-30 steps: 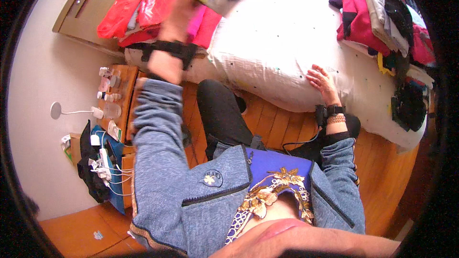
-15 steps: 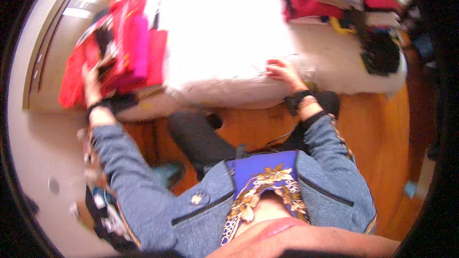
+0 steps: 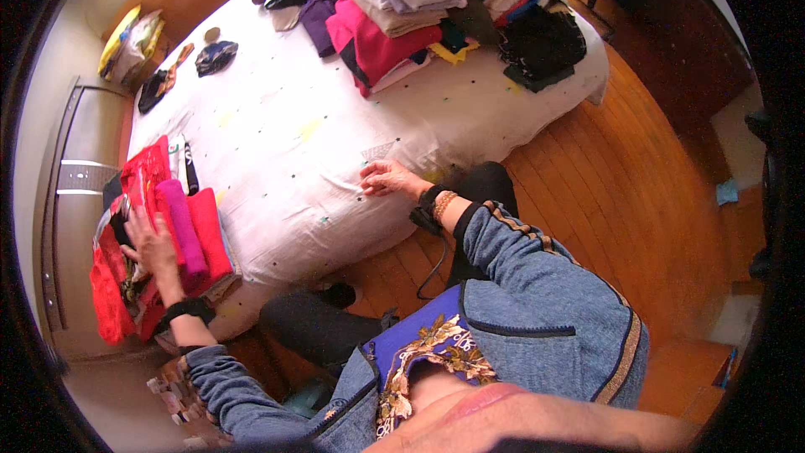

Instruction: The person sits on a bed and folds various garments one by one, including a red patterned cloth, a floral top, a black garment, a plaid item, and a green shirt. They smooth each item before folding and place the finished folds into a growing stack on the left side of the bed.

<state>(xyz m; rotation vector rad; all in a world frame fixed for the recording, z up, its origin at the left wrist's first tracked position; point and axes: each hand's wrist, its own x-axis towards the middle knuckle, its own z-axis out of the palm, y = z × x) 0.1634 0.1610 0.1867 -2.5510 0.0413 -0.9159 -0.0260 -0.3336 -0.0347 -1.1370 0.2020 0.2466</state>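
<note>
My left hand (image 3: 149, 247) lies with fingers spread on a pile of folded clothes at the left edge of the bed. Beneath and around it are a red garment (image 3: 111, 289), dark patterned cloth and other red pieces. Just right of the hand are a rolled magenta garment (image 3: 186, 231) and a folded coral-red garment (image 3: 210, 231). My right hand (image 3: 390, 179) is over the bed's near edge, fingers loosely bent and apart, holding nothing. Below it is the white spotted bedsheet (image 3: 285, 176); whether the fingertips touch it, I cannot tell.
A tall pile of folded clothes, with a pink garment (image 3: 360, 38) and beige ones (image 3: 394, 13), stands at the bed's far right. Beside it lies black cloth (image 3: 541, 42). Small dark items (image 3: 216, 59) and a yellow bag (image 3: 122, 42) are far left. Wooden floor (image 3: 579, 168) borders the bed.
The view has swung to the right and shows more of the bed. My left hand has stayed at the left pile, its fingers now plainly spread on top; my right hand remains by the bed's near edge.
</note>
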